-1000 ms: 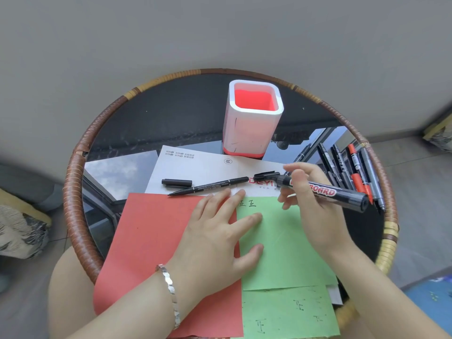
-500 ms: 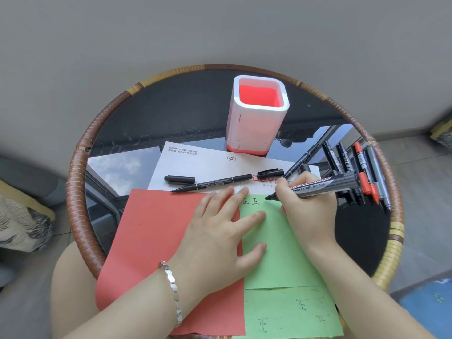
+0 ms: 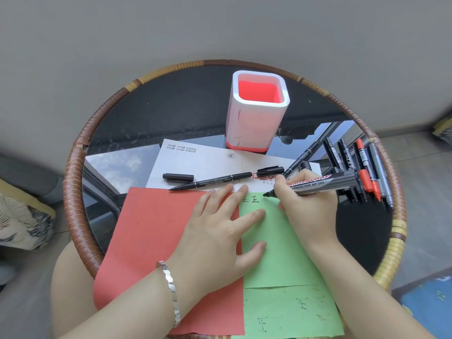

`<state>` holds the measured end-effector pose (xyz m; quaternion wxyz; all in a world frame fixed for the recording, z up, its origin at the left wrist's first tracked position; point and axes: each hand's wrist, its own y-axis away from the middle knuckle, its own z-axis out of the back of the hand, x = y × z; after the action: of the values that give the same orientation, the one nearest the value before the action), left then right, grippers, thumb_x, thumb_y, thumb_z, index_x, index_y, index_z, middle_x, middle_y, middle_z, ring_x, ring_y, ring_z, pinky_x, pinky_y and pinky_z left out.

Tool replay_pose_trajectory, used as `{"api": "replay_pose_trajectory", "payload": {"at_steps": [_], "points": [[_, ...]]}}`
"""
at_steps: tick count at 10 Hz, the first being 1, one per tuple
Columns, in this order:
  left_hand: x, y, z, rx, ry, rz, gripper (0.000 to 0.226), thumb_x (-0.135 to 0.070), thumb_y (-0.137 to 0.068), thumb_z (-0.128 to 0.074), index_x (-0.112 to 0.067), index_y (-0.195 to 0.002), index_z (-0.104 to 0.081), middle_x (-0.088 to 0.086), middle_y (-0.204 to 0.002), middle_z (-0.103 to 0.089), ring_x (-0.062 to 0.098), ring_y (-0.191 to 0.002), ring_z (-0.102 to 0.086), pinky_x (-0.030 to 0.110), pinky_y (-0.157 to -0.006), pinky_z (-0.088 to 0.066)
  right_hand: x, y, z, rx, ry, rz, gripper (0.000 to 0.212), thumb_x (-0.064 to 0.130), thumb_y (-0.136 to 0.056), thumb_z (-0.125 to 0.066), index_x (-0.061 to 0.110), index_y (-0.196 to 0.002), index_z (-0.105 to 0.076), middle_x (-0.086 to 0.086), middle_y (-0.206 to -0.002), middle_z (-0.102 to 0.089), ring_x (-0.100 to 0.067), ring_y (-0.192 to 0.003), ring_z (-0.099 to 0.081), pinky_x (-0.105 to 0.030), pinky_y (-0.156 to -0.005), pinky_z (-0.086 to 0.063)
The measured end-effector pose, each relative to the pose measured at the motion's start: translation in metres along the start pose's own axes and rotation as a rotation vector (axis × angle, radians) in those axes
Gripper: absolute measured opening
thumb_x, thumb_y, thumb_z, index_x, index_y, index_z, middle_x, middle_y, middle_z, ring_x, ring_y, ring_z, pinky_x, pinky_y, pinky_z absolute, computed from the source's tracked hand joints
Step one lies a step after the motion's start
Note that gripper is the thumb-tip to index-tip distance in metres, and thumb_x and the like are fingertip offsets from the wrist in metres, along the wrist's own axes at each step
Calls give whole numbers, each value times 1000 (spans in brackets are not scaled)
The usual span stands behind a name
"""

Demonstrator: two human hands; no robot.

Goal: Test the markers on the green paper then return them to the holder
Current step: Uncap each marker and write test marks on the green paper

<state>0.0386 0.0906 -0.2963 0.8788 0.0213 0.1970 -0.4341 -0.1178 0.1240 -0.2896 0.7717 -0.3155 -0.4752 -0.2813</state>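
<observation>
Green paper (image 3: pixel 281 263) lies under my flat-fingered left hand (image 3: pixel 220 241); at its twelve o'clock edge my right hand (image 3: pixel 310 214) grips the marker (image 3: pixel 318 185).

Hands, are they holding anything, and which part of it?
The right hand grips the thick black marker near its tip end. The left hand holds nothing; it lies flat on the red paper and green paper.
</observation>
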Motion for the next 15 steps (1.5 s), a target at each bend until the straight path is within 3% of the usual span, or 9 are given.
{"api": "replay_pose_trajectory", "payload": {"at_steps": [3, 4, 6, 8, 10, 12, 13, 14, 15], "points": [[0, -1, 1, 0, 6, 6, 45, -53, -73, -47, -32, -110, -64, 8, -130, -56, 31, -120, -49, 39, -101, -25, -4, 1, 7, 27, 77, 54, 32, 9, -73, -65, 15, -48, -45, 15, -42, -52, 0, -44, -46, -11, -51, -33], [-1, 0, 1, 4, 6, 7, 45, -53, -74, -47, -33, -110, -64, 8, -130, -56, 31, -120, -49, 40, -101, -25, -3, 1, 9, -6, 100, 38, 23, 10, -72, -65, 4, -55, -51, -2, -45, -54, -9, -48, -48, -27, -57, -41], [-1, -1, 1, 7, 8, 9, 45, -53, -74, -47, -33, -110, -64, 7, -130, -56, 31, -121, -48, 41, -101, -26, -3, 2, 11, 1, 119, 26, 26, 11, -72, -66, 9, -51, -49, 3, -41, -50, -8, -45, -44, -24, -54, -37], [-1, -1, 1, 3, 10, 11, 44, -53, -73, -48, -33, -110, -63, 8, -129, -56, 31, -120, -49, 40, -101, -25, -2, 1, 16, 34, 117, 4, 25, 9, -72, -65, -2, -56, -50, -14, -48, -51, -17, -49, -45, -26, -53, -36], [0, 0, 0, 2, 16, 9, 44, -53, -73, -48, -33, -109, -64, 6, -129, -56, 30, -121, -48, 39, -101, -25, 2, -5, 23, -79, 112, 34, 25, 14, -79, -65, 5, -62, -49, 3, -52, -50, -4, -51, -49, -14, -53, -36], [0, 0, 1, 9, 4, 13, 44, -53, -74, -47, -33, -109, -64, 6, -129, -56, 30, -120, -48, 38, -102, -23, 17, -6, 52, 81, -15, 87, 13, 22, -76, -71, 25, -77, -59, 5, -72, -63, 3, -60, -59, -8, -59, -45], [1, 0, 1, 7, 17, 12, 44, -54, -74, -47, -34, -109, -63, 6, -130, -56, 29, -122, -46, 38, -102, -23, 19, -7, 75, 232, -15, 86, 25, 47, -74, -49, 38, -94, -62, 7, -89, -71, -8, -81, -66, -17, -74, -52], [1, 1, 0, 0, 17, 11, 44, -54, -74, -46, -34, -109, -64, 5, -129, -56, 29, -121, -47, 38, -102, -23, 16, -8, 85, 218, 240, 235, 5, 31, -80, -50, 31, -85, -47, -1, -70, -59, -11, -69, -55, -11, -57, -41], [0, 0, 0, 0, 24, 9, 44, -54, -74, -46, -34, -109, -63, 6, -129, -56, 29, -121, -46, 39, -101, -23, 6, -16, 90, 229, 439, 340, 15, 16, -82, -63, 20, -92, -52, -2, -75, -59, -16, -71, -55, -17, -63, -41]]}}
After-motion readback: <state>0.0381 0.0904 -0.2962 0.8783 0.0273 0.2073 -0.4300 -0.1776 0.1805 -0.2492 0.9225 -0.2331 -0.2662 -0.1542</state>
